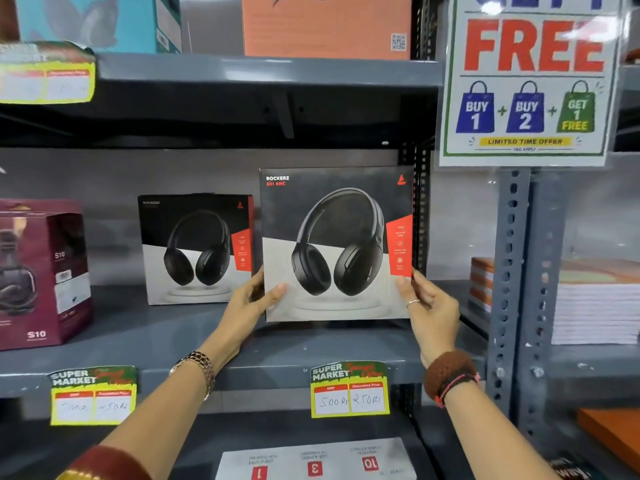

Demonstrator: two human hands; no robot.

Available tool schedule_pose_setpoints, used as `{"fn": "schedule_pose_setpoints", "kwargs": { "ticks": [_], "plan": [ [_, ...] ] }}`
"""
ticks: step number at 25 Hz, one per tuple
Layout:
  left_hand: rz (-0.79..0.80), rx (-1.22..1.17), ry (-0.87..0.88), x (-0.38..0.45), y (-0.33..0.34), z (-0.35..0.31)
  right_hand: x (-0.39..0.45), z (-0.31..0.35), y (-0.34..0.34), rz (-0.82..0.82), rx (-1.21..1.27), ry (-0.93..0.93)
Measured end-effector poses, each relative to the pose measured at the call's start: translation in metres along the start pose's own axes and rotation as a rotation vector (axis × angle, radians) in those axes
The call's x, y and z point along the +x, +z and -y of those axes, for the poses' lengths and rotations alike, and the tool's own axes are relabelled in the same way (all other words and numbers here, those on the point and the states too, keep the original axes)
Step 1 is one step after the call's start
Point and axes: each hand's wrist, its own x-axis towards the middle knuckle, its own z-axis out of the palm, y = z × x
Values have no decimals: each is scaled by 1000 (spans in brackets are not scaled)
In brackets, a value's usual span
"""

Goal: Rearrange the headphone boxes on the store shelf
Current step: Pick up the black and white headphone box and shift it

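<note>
Headphone box (337, 244), the big black and grey one, is held upright in my two hands, at the right end of the grey shelf (173, 327). My left hand (247, 301) grips its lower left edge. My right hand (427, 303) grips its lower right edge. A second box (195, 249) like it stands just to the left, farther back. A maroon box (41, 273) stands at the far left.

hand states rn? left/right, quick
Left hand: closed on the lower left edge of the black-and-grey square Rockerz headphone box.
Right hand: closed on the same box's lower right edge.
</note>
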Motion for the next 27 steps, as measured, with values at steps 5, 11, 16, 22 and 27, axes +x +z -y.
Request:
{"fn": "schedule_pose_setpoints", "kwargs": {
  "ticks": [5,11,16,22,27],
  "plan": [
    [-22,-16,31,-6,2,-7,-4,7,-1,-24,155,-53],
    [-7,-33,21,-5,1,-7,-7,7,-2,-25,166,-61],
    [3,-28,27,-10,1,-13,-5,10,0,-23,162,-31],
    [29,44,33,-23,-38,-21,-16,21,32,-22,157,-20],
    [-10,89,-57,-26,-130,-25,-45,40,109,145,78,15]
  ]
}}
